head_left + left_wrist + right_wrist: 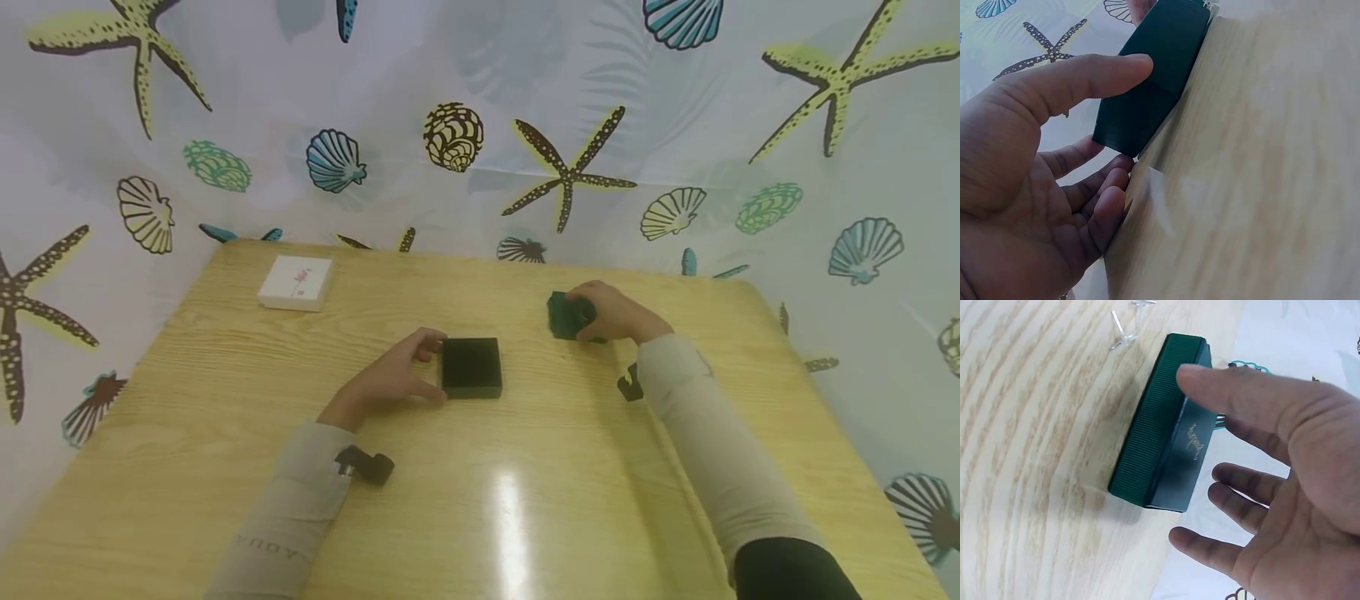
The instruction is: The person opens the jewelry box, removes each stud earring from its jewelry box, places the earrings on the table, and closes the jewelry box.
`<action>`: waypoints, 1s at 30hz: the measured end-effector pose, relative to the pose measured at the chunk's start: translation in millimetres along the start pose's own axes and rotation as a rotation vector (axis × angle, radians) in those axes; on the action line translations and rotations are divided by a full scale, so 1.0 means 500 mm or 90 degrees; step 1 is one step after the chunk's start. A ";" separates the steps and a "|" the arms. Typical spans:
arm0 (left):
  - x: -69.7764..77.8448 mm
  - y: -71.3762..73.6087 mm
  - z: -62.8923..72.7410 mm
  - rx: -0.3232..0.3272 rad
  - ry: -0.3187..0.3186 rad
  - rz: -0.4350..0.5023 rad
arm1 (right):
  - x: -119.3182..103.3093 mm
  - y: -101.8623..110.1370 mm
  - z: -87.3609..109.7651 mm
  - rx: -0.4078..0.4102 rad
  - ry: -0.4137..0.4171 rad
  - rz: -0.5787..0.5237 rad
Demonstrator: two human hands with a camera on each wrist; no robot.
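In the middle of the table sits a dark square box part [471,367] with a black inside. My left hand [401,371] is at its left side, fingers spread loosely around the edge. In the left wrist view the thumb lies in front of the green box wall [1154,69], fingertips close to its corner. Farther right, a dark green box piece [564,317] is beside my right hand [611,312]. The right wrist view shows its ribbed green side [1157,425] and gold lettering. The right thumb overlaps its edge; the other fingers reach out apart from it.
A flat white box [296,282] with pink marking lies at the back left of the wooden table [420,517]. Small shiny silvery bits [1124,339] show on the wood in the right wrist view. A curtain [405,75] printed with shells and starfish hangs behind.
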State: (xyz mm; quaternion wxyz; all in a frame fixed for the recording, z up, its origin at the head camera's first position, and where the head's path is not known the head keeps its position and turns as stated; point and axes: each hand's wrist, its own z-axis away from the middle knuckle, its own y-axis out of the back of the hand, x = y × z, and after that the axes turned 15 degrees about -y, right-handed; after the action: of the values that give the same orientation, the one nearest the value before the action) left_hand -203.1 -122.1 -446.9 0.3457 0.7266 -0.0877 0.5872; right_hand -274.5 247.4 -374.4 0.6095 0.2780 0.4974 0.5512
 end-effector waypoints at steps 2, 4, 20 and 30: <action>0.000 -0.002 -0.002 0.000 0.001 0.001 | 0.003 -0.002 -0.004 -0.001 -0.004 -0.002; 0.002 -0.003 -0.004 0.002 0.003 0.004 | 0.006 -0.005 -0.008 -0.003 -0.013 -0.002; 0.008 -0.007 -0.003 0.008 0.010 -0.017 | 0.028 -0.018 -0.033 -0.006 -0.047 -0.002; 0.004 -0.007 -0.002 0.009 0.011 -0.021 | 0.038 -0.016 -0.037 -0.007 -0.065 -0.013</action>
State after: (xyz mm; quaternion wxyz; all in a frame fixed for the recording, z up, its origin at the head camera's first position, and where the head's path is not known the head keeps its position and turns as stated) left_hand -201.4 -118.2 -446.7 0.3512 0.7252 -0.0685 0.5882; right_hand -290.2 259.8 -393.8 0.6412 0.2976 0.4652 0.5327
